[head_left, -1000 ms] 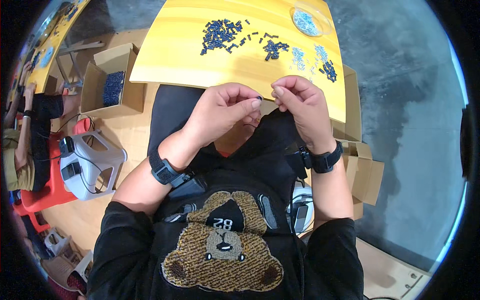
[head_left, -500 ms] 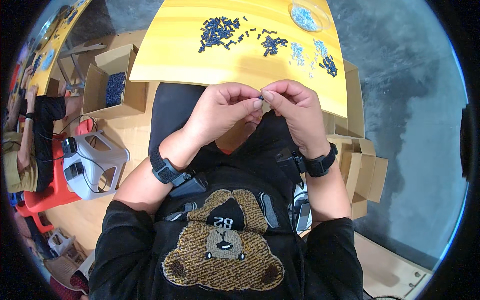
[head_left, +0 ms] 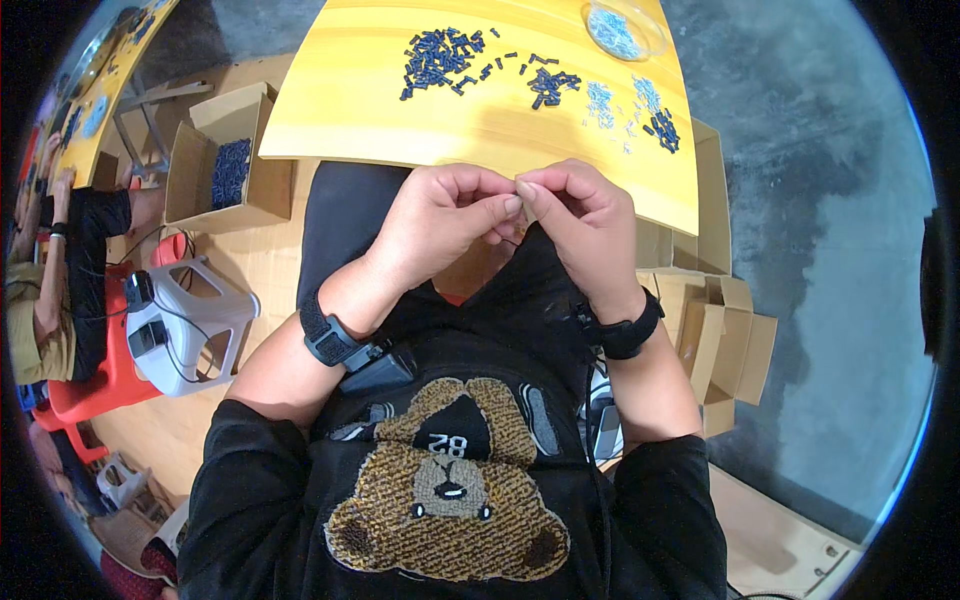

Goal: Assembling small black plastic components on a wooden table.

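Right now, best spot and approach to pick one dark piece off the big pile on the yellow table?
Take a stray at the dark pile's right fringe, from above, pinching its long sides: strays lie flat and apart on the yellow table; the heap's middle is tangled.

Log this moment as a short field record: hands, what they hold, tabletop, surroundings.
left hand: raised over the lap, fingertips pinched against the right hand's
right hand: fingertips pinched, meeting the left hand
held item: too small to tell
wrists: dark band on each
yellow table: in front of the hands, beyond them
dark small parts: loose heap on the table, smaller clusters to its right
pale small parts: scattered right of the dark ones
clear dish: at the table's far edge, holds pale parts
cardboard box: left of the table, holds dark parts
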Tool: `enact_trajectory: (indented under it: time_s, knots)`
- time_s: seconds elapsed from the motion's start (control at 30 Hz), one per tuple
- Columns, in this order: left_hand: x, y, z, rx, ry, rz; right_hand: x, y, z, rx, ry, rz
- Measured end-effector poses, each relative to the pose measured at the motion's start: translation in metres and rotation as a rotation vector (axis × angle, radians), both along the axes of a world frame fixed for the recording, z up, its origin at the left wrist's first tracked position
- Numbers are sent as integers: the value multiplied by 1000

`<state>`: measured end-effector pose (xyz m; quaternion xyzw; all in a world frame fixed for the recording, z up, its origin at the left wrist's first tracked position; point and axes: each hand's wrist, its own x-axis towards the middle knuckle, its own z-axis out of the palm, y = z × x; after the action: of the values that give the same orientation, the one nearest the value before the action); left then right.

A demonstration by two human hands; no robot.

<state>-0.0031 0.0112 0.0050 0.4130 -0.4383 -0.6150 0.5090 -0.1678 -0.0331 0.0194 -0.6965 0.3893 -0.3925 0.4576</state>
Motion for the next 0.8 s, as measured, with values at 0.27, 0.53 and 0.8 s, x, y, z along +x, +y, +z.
enact_trajectory:
  time_s: [0.27,0.53,0.8]
  knots:
    - [5,-2,2,161,143,45,2,9,10,-169,137,77]
    - [7,-3,-1,262,321,14,12,6,6,-521,312,36]
    - [10,-5,-7,294,331,-4,15,3,2,-624,337,18]
